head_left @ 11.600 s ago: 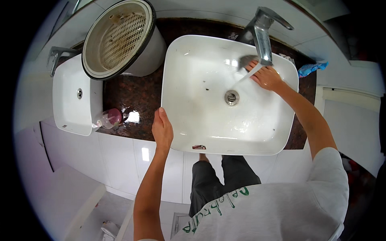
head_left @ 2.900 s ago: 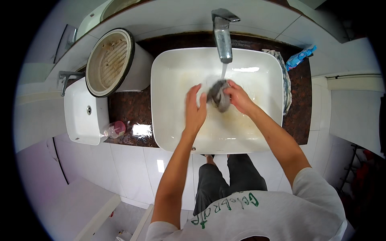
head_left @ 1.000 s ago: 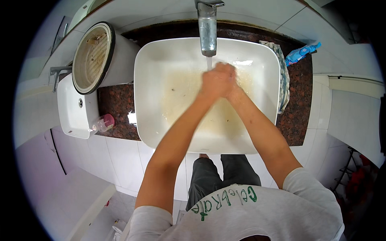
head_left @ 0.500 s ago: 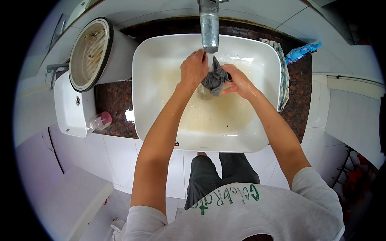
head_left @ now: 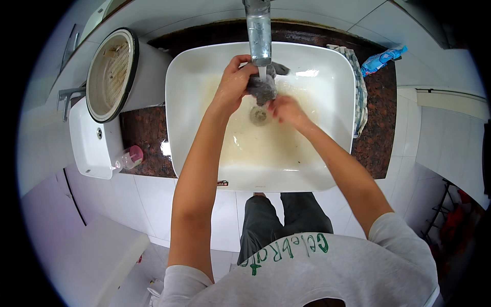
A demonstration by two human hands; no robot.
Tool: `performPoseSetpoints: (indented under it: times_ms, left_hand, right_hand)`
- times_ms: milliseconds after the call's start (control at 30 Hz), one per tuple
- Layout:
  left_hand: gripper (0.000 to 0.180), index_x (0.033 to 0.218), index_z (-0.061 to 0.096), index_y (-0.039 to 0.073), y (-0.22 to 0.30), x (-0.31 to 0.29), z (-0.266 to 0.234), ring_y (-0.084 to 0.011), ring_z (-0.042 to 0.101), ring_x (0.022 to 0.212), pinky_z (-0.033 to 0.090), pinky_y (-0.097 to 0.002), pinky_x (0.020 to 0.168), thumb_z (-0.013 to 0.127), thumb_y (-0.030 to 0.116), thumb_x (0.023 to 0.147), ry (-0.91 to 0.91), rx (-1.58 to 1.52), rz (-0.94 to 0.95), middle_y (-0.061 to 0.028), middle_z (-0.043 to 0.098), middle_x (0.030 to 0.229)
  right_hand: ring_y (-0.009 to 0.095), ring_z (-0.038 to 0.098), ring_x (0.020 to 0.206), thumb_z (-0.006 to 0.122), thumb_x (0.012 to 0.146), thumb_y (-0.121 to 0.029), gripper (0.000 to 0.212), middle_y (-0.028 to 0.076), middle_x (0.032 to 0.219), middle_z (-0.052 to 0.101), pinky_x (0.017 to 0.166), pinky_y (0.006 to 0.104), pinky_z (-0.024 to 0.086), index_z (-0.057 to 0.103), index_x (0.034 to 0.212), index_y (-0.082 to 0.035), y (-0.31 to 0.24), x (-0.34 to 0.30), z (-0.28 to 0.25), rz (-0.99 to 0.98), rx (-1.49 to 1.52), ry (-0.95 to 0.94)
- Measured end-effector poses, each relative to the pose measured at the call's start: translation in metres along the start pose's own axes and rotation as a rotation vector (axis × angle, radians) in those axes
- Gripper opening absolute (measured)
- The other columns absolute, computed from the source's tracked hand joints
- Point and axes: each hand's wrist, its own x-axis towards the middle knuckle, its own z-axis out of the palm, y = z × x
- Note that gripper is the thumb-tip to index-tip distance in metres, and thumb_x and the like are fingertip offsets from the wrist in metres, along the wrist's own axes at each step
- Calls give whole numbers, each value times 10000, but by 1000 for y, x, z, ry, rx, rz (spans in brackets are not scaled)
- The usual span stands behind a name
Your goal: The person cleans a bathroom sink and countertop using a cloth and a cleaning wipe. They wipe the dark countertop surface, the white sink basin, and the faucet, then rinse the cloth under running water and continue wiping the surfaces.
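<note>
The left hand (head_left: 232,82) is clenched around a wad of grey cloth (head_left: 262,88), its grip closed on the upper left side of the bundle. The right hand (head_left: 285,109) sits just below and to the right of the cloth; its fingertips reach up toward the lower edge, but whether they pinch the fabric or only touch it cannot be made out, since the fingers blur together there. The cloth hangs directly under the spout of the metal tap (head_left: 259,30), whose base is cut off by the top edge of the view, and a thin stream of water meets the bundle. How much cloth is bunched inside the left palm is hidden.

Both hands are over the middle of one white rectangular basin (head_left: 179,102), above its round drain (head_left: 259,115), with murky water pooled on the bottom. On the dark stone table, to the left, stand one round white bin with a slatted insert (head_left: 110,66) and a small pink-capped bottle (head_left: 129,157). One checked towel (head_left: 359,92) drapes along the basin's right rim, and one blue wrapper (head_left: 381,59) lies beyond it. A second, smaller white basin (head_left: 89,148) sits at far left.
</note>
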Motion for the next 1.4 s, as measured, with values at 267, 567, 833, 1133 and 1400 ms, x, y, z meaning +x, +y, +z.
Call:
performPoseSetpoints:
  times_ms: [267,567,833,1133,1400]
  left_hand:
    - [288,958,599,83,-55,-15,75,-384,631,807,491,-453,756,534,355,894,-21,1060,558,-185,653,891]
    - [369,827,635,79,-81,4,55,-415,632,750,501,-517,694,478,403,904,207,1132,493,-208,647,777]
    - [268,885,588,75,-81,23,24,-385,632,695,505,-458,639,535,337,868,398,1184,583,-165,638,772]
    - [281,801,572,82,-71,20,13,-393,599,596,489,-461,575,527,340,903,467,1166,587,-153,566,567]
    - [395,889,591,60,-128,28,24,-359,621,660,482,-466,612,490,441,914,363,1120,572,-154,627,687]
  right_hand:
    - [204,586,943,497,938,-368,268,65,1060,579,848,396,494,554,1037,-125,31,57,-3,-670,858,8]
    - [115,554,656,450,976,-410,286,-2,759,554,603,306,479,572,988,-151,-46,-6,30,-182,1316,66]
    - [150,593,697,501,951,-358,283,27,843,619,480,280,457,575,1027,-96,-66,-21,5,55,945,236]
    - [102,561,688,526,947,-380,267,6,782,563,588,264,464,570,832,-144,-57,-5,28,12,1018,124]
    - [156,588,720,572,922,-339,247,21,825,584,613,312,516,536,837,-110,-50,12,20,-128,1356,-40]
